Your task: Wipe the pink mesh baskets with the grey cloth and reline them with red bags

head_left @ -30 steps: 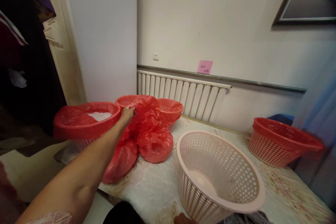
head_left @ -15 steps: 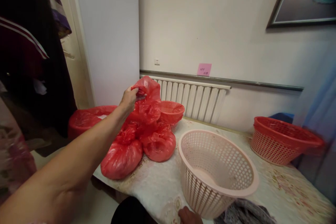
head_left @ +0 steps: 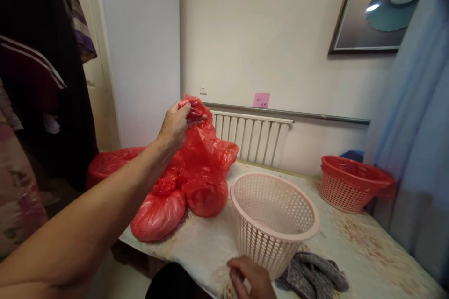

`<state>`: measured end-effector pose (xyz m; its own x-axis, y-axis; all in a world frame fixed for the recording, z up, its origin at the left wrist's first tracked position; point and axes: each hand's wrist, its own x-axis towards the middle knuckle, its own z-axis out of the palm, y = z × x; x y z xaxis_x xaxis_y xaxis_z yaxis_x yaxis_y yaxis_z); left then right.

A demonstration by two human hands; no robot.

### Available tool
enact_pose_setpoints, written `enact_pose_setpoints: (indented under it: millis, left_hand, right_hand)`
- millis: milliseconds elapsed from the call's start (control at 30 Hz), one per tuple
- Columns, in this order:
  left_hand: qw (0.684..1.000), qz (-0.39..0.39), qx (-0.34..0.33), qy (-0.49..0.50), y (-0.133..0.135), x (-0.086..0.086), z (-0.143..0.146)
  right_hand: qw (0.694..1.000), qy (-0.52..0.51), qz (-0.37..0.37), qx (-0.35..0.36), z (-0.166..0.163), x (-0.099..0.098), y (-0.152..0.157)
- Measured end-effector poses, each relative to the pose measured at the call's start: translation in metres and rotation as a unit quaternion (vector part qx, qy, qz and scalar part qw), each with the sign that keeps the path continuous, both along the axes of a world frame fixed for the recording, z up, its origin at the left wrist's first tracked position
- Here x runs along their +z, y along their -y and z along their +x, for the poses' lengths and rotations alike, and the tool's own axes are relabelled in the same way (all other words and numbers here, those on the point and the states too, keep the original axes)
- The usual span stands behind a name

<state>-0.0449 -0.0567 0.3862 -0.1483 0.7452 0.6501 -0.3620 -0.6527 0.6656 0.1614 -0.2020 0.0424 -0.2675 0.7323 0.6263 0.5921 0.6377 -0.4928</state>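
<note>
My left hand (head_left: pixel 175 124) reaches out and grips the top of a crumpled red plastic bag (head_left: pixel 201 145), holding it up above other red bags. Below it on the table sit a full, rounded red bag (head_left: pixel 159 215) and another bulging one (head_left: pixel 206 198). At the bottom of the view, my right hand (head_left: pixel 250 275) is loosely curled with its fingers apart, nothing visible in it. Beside that hand stands a pale pink plastic basket (head_left: pixel 242 224) with perforated walls; nothing shows inside it.
A grey cloth (head_left: pixel 312 273) lies by the basket on the flowered tablecloth (head_left: pixel 206 247). Toward the right stands a red-lined pink basket (head_left: pixel 342 191) near a blue curtain (head_left: pixel 403 126). A radiator (head_left: pixel 252 138) runs along the wall. Clothes (head_left: pixel 42 93) hang on the left.
My left hand has pulled the red bag upward and stretched it out; it now covers the basket behind. My right hand has risen further into view. The camera has turned slightly right.
</note>
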Motion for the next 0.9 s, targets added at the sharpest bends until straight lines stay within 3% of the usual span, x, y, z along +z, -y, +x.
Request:
enact_pose_setpoints:
  millis: [100, 167, 233, 300, 400, 500, 567, 667, 800, 900]
  left_hand:
    - [1.000, 0.001, -0.013, -0.016, 0.029, 0.002, 0.021]
    - [0.999, 0.000, -0.037, -0.025, 0.048, 0.002, 0.038]
    - [0.997, -0.004, -0.068, -0.044, 0.066, -0.001, 0.058]
    - [0.992, -0.003, -0.104, -0.074, 0.082, -0.005, 0.079]
    - [0.975, 0.011, -0.180, -0.128, 0.101, -0.015, 0.109]
    - [0.952, 0.063, -0.221, -0.201, 0.113, -0.021, 0.127]
    - [0.945, 0.104, -0.208, -0.231, 0.115, -0.025, 0.129]
    - [0.965, 0.114, -0.123, -0.202, 0.107, -0.036, 0.115]
    - [0.995, -0.006, 0.029, -0.095, 0.079, -0.076, 0.093]
    - [0.982, -0.157, -0.019, -0.100, 0.059, -0.117, 0.093]
  right_hand:
    - [0.979, -0.087, 0.146, -0.110, 0.022, 0.100, 0.014]
    - [0.954, -0.123, 0.211, -0.172, 0.034, 0.155, 0.016]
    - [0.950, -0.149, 0.213, -0.173, 0.040, 0.196, 0.010]
    - [0.953, -0.198, 0.186, -0.137, 0.040, 0.222, -0.002]
    - [0.944, -0.302, 0.115, -0.070, 0.035, 0.242, -0.021]
    - [0.931, -0.361, 0.043, -0.034, 0.036, 0.249, -0.032]
    - [0.918, -0.391, 0.044, -0.058, 0.045, 0.250, -0.034]
    - [0.881, -0.457, 0.085, -0.094, 0.070, 0.252, -0.034]
    - [0.818, -0.571, 0.071, -0.025, 0.104, 0.255, -0.033]
    - [0.797, -0.601, 0.049, 0.030, 0.121, 0.256, -0.035]
